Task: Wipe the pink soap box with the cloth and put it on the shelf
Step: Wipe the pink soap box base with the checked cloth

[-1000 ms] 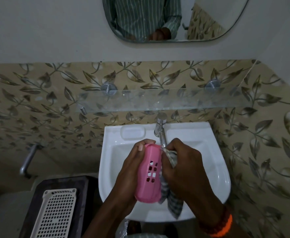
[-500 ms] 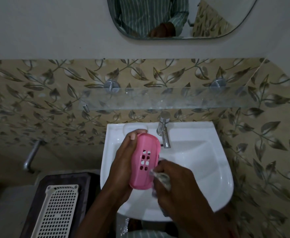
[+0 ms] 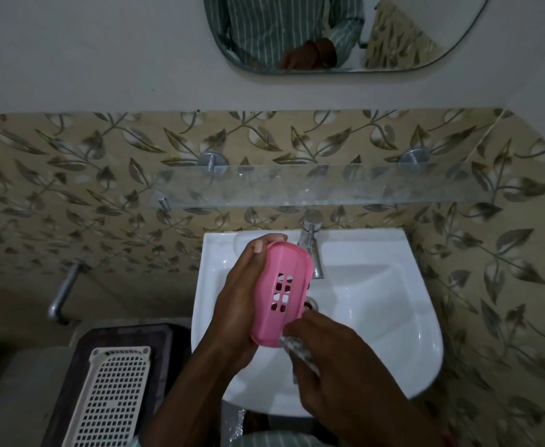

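Soap box (image 3: 280,293) — left hand (image 3: 238,304); cloth (image 3: 300,351) touching

Two bare forearms reach in from the bottom edge, no sleeves on either down here. The left hand (image 3: 237,304) shows a short, pale thumbnail. The right hand (image 3: 338,362) is bare too, with a sliver of orange-red band at the wrist. The mirror reflection shows a green, white-pinstriped, long-sleeved shirt (image 3: 284,24) with buttoned cuff.
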The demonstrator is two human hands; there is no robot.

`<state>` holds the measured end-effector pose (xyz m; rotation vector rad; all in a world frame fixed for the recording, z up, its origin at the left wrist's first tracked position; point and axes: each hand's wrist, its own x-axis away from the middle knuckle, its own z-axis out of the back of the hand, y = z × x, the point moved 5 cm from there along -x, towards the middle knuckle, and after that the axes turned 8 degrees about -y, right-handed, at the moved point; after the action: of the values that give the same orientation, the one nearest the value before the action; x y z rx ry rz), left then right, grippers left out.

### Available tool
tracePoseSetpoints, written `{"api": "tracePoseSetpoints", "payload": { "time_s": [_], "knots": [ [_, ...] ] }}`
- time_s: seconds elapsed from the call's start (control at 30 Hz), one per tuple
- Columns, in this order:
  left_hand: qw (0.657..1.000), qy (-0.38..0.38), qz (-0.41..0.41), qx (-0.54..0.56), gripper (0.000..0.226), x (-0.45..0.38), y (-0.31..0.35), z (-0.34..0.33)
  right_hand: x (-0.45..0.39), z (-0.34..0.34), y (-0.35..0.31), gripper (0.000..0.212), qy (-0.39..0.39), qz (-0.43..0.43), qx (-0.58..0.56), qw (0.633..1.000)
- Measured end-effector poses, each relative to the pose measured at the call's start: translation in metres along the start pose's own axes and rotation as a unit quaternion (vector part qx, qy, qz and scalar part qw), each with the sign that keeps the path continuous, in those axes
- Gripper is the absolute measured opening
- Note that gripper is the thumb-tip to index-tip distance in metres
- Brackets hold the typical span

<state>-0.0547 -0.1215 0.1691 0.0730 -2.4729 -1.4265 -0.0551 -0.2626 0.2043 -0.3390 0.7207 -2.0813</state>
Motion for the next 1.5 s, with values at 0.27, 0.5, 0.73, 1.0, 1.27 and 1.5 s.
{"api": "tracePoseSetpoints", "payload": {
  "time_s": [0.27,0.5,0.73,1.0,1.27,1.5],
  "knots": [
    [0.998,-0.019,0.03,0.06,0.04,0.001,-0.015,-0.009,-0.002,0.002,-0.013,0.021,-0.004,0.017,-0.079,0.997],
    [0.999,-0.012,0.025,0.037,0.043,0.0,-0.009,0.0,-0.001,0.017,0.003,0.021,-0.038,0.004,0.074,0.997],
    [0.997,0.015,0.035,0.062,0.04,0.002,-0.022,-0.004,-0.011,0.0,-0.012,0.016,-0.033,0.033,-0.067,0.997],
    [0.993,-0.016,0.083,0.079,0.045,0.013,-0.037,0.001,-0.022,0.051,0.019,0.009,0.101,-0.046,-0.071,0.991],
    [0.981,0.008,0.121,0.152,0.063,0.01,-0.038,-0.002,-0.014,0.038,0.009,0.052,0.095,-0.039,-0.276,0.956],
    [0.974,0.03,0.148,0.171,0.074,0.009,-0.038,-0.003,0.017,0.01,-0.009,0.03,0.052,0.141,-0.111,0.982]
  ]
}}
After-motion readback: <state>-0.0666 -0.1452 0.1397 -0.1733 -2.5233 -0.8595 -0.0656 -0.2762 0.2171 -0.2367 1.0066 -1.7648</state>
